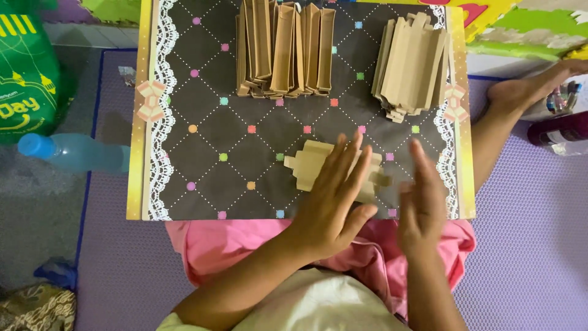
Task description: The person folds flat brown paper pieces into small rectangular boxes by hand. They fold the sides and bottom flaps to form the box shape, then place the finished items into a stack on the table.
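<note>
Here the left hand (334, 196) lies flat and open, pressing a cardboard blank (318, 167) at lower centre of the board (202, 122). The right hand (422, 199) hovers open beside it, holding nothing. Judging by 2 stacks above, folded (285, 49) and flat (411, 61), creasing is underway; next needs a firm edge fold.
</note>
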